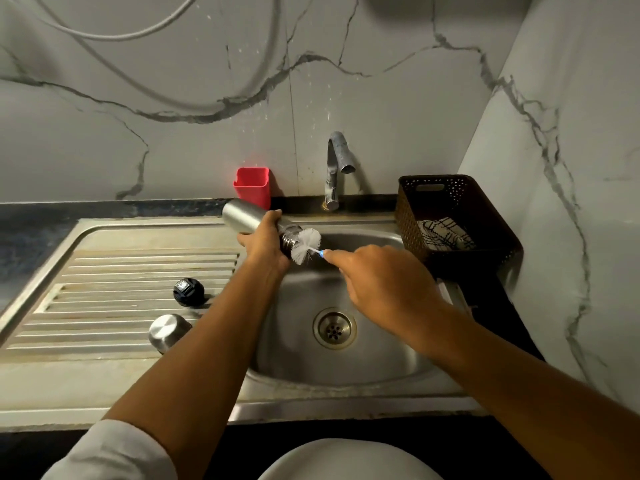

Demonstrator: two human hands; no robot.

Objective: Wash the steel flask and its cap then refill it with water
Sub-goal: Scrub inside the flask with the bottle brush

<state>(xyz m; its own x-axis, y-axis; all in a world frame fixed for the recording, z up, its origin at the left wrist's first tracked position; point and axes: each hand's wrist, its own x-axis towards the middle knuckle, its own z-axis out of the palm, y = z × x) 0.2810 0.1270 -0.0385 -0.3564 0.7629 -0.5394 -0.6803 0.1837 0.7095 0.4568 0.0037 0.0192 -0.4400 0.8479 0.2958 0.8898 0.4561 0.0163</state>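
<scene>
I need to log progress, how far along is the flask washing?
Done: flask opened; steel cap and black stopper sit on the drainboard. In hand: left hand grips the flask, right hand holds the brush at its mouth. Left: cap washing, rinsing, refilling.

A single wide-angle camera worn on the person's head looks forward and steeply down over a steel sink [311,370], close enough that the left forearm [207,341] and right forearm [502,368] run in from the bottom edge to mid-frame. It faces the marble-patterned wall [207,150] square-on, tap [334,168] just above centre, drainboard [121,289] at left, a side wall [571,133] closing the right.
</scene>
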